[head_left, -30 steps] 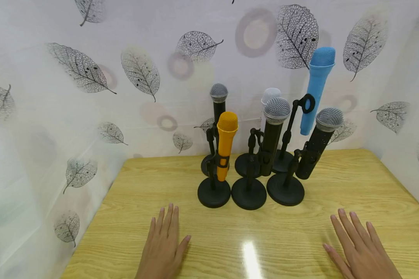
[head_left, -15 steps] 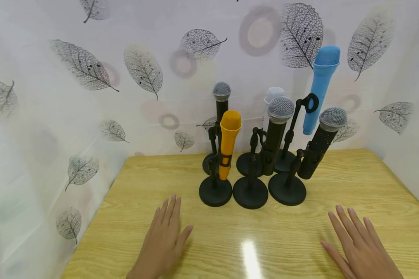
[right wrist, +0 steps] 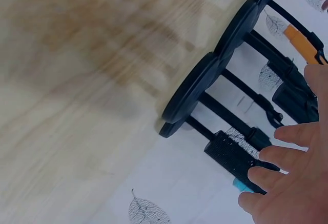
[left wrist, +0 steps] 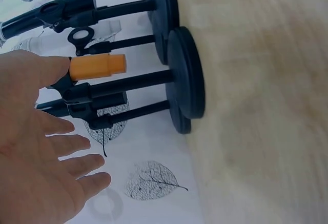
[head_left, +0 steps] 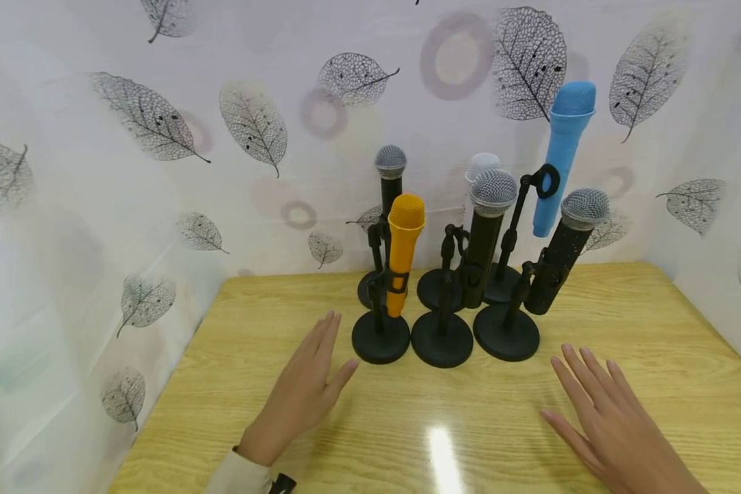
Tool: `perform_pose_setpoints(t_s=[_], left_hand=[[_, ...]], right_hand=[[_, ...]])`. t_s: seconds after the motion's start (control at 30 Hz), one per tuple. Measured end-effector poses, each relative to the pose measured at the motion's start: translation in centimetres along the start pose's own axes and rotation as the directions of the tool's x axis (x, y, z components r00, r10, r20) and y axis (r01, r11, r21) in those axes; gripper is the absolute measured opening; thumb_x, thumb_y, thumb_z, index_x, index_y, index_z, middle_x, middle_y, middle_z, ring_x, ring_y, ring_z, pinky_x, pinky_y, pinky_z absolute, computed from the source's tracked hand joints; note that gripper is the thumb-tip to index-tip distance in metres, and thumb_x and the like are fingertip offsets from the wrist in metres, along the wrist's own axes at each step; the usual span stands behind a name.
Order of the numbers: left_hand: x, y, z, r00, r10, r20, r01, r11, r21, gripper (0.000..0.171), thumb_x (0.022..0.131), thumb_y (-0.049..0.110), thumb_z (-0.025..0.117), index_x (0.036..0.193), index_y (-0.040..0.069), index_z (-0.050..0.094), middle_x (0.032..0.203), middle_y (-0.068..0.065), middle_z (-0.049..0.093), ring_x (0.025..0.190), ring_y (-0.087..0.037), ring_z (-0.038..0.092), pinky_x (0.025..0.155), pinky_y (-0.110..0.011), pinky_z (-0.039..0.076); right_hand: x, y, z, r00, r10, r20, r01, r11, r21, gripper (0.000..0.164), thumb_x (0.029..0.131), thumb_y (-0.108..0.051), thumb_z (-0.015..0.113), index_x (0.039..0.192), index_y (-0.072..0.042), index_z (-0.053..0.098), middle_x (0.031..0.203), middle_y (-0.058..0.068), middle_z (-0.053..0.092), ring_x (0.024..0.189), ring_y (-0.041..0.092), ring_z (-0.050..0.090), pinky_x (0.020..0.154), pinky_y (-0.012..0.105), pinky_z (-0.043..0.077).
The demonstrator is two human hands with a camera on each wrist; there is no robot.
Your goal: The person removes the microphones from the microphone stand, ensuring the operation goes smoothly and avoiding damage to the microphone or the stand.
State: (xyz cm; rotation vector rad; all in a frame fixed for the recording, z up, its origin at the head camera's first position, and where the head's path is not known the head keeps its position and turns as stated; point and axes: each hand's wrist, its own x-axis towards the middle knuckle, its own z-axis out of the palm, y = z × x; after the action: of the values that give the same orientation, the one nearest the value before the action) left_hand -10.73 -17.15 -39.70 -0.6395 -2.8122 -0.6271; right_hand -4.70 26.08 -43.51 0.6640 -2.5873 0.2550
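Note:
Several microphones stand clustered on small round-based black stands at the back of the table. An orange microphone (head_left: 401, 240) leans in the front left stand (head_left: 381, 339). Black microphones with silver heads (head_left: 483, 240) (head_left: 562, 254) fill the front middle and right stands. Behind are a slimmer black microphone (head_left: 391, 185), a partly hidden white microphone (head_left: 483, 165) and a tall blue microphone (head_left: 562, 151). My left hand (head_left: 302, 391), fingers straight, hovers left of the orange microphone's stand, holding nothing. My right hand (head_left: 605, 412) is spread in front of the right stand (head_left: 506, 333), also holding nothing.
The wooden table (head_left: 253, 302) ends at a leaf-printed cloth backdrop (head_left: 253, 206), which also rises on both sides. Bases of neighbouring stands touch or nearly touch. A bright light reflection (head_left: 444, 460) lies on the tabletop near the front.
My left hand has moved forward and right, toward the front left stand, bringing its sleeve into view. My right hand has moved forward and left. The microphones and stands stay in place.

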Motion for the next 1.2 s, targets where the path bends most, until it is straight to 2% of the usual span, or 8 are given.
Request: perform_pose_setpoints(t_s=[0.17,0.37,0.5,0.67,0.9,1.03,1.2], left_hand=[[1.8,0.0,-0.3,1.000,0.014,0.017,-0.012,0.994,-0.105,0.073,0.107,0.043,0.049,0.160,0.001,0.021,0.164,-0.018,0.024,0.150,-0.034,0.027,0.119,-0.052,0.028],[3.8,-0.3,-0.6,0.999,-0.008,0.034,0.016,0.973,-0.229,0.068,0.108,0.035,0.051,0.158,-0.002,0.024,0.162,-0.019,0.029,0.149,-0.034,0.030,0.119,-0.052,0.028],[5.3,-0.7,-0.7,0.998,-0.044,0.036,0.052,0.959,-0.280,0.066,0.108,0.036,0.052,0.158,0.001,0.027,0.161,-0.017,0.033,0.147,-0.033,0.033,0.118,-0.051,0.031],[7.2,-1.1,-0.6,0.997,-0.056,0.045,0.069,0.932,-0.356,0.065,0.108,0.038,0.051,0.159,0.004,0.029,0.161,-0.014,0.035,0.146,-0.033,0.036,0.117,-0.050,0.032],[9.6,-0.7,-0.1,0.999,-0.025,0.028,0.035,0.888,-0.459,0.058,0.106,0.030,0.057,0.155,0.006,0.038,0.156,-0.014,0.042,0.141,-0.031,0.044,0.113,-0.048,0.039],[10.6,-0.4,0.3,1.000,-0.022,0.017,0.027,0.860,-0.510,0.050,0.104,0.022,0.060,0.149,0.005,0.047,0.147,-0.015,0.053,0.134,-0.029,0.053,0.109,-0.047,0.044],[11.2,-0.3,0.6,0.999,-0.031,0.008,0.030,0.847,-0.531,0.041,0.103,0.018,0.061,0.141,0.004,0.055,0.132,-0.012,0.063,0.118,-0.025,0.063,0.102,-0.041,0.051]], right_hand=[[1.0,-0.5,0.0,0.999,-0.035,0.004,0.035,0.999,0.010,0.077,0.101,-0.052,0.056,0.158,-0.006,0.032,0.163,0.017,0.029,0.155,0.020,0.006,0.125,0.040,-0.001],[2.2,-1.1,0.1,0.994,-0.095,-0.056,0.098,0.994,0.041,0.075,0.105,-0.058,0.043,0.152,0.001,0.043,0.159,0.018,0.037,0.155,0.020,0.012,0.125,0.041,0.005],[3.0,-1.5,0.1,0.992,-0.118,-0.054,0.121,0.991,0.055,0.075,0.104,-0.058,0.046,0.150,0.001,0.046,0.159,0.017,0.037,0.154,0.022,0.014,0.125,0.039,0.005],[3.8,-2.0,0.1,0.989,-0.134,-0.061,0.139,0.988,0.070,0.076,0.104,-0.059,0.045,0.148,0.002,0.048,0.159,0.017,0.038,0.154,0.023,0.018,0.125,0.038,0.006],[4.5,-2.7,0.4,0.983,-0.151,-0.100,0.162,0.981,0.106,0.077,0.104,-0.062,0.038,0.147,0.001,0.050,0.153,0.019,0.046,0.153,0.020,0.021,0.125,0.035,0.008],[4.8,-3.0,0.7,0.979,-0.161,-0.124,0.177,0.976,0.128,0.077,0.103,-0.062,0.038,0.146,0.000,0.051,0.151,0.018,0.048,0.150,0.024,0.028,0.124,0.030,0.010],[5.4,-3.5,0.7,0.977,-0.173,-0.121,0.190,0.972,0.140,0.079,0.104,-0.063,0.035,0.149,0.000,0.048,0.152,0.016,0.048,0.140,0.031,0.045,0.120,0.019,0.012]])
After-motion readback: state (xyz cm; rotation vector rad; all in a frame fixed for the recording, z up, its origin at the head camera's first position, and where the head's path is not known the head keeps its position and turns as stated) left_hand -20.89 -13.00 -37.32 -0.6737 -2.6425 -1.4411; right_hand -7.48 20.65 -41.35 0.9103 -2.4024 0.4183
